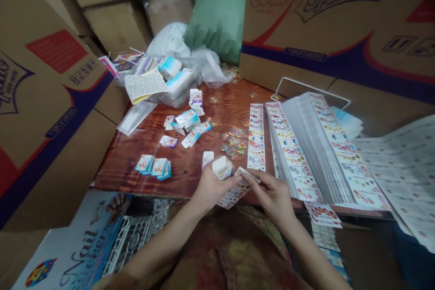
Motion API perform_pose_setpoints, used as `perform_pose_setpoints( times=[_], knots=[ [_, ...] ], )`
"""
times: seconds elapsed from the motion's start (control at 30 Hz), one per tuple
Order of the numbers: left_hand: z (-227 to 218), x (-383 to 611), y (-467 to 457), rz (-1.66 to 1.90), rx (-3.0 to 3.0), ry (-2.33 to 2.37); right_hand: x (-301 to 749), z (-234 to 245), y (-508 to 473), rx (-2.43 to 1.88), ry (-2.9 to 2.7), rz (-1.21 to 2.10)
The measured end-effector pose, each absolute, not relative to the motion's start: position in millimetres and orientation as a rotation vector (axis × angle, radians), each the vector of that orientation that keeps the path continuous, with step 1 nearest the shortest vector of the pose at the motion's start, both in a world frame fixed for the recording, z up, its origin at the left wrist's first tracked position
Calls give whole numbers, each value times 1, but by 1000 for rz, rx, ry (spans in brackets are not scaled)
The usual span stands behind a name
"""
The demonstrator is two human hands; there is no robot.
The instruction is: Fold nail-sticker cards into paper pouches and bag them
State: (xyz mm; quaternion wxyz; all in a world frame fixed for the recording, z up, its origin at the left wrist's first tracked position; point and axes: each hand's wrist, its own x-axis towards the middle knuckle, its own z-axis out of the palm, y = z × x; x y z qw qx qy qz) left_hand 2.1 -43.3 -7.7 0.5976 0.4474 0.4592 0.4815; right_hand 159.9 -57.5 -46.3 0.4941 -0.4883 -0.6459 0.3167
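Observation:
My left hand [207,192] is closed around a small white box [221,166] whose open top faces up. Under that hand a printed sticker sheet [233,195] hangs over the table's front edge. My right hand [275,195] pinches one end of a sticker strip [244,172], close beside the box. Whether this strip and the sheet below are one piece, I cannot tell. Just behind my left hand another small box [207,158] lies on the table. Beyond my hands is a heap of small colourful packets [234,141].
Small boxes lie loose [188,120] and in short stacks [159,167] to the left. Tall folded sticker stacks [306,145] cover the right side. A filled plastic tub [180,86] stands at the back. Large cartons [340,31] flank the wooden table [129,167].

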Motion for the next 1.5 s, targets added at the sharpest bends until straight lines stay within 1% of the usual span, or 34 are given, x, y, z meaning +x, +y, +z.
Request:
perform_pose_setpoints(
  times=[0.13,0.2,0.33,0.4,0.5,0.7,0.83,0.93,1.03,1.17,1.33,1.4,1.5],
  knots=[
    [-12,11,-49,1021,969,1072,169,-53,-53,-1294,-1317,800],
    [-13,15,-53,1028,944,1117,174,-53,-52,-1319,-1296,765],
    [-13,20,-58,1099,941,1144,184,-50,-56,-1212,-1580,732],
    [-12,22,-59,1143,960,1159,186,-48,-60,-1116,-1692,798],
    [-9,23,-59,1176,991,1176,184,-48,-67,-1051,-1699,908],
    [-8,24,-61,1157,973,1193,173,-59,-63,-1163,-1271,1190],
    [-14,19,-63,1032,972,1208,175,-65,-53,-1199,-1147,1176],
    [-17,17,-66,1069,917,1249,179,-66,-50,-1249,-1268,1015],
    [-15,20,-66,1142,839,1270,181,-62,-51,-1168,-1567,920],
    [-10,22,-67,1234,796,1275,175,-57,-58,-1011,-1763,977],
    [-13,18,-68,1289,833,1355,166,-65,-59,-1043,-1645,1082],
    [-16,15,-69,1244,838,1411,165,-69,-57,-1119,-1521,1158],
    [-21,10,-70,1002,877,1448,167,-69,-53,-1191,-1332,1212]
  ],
)
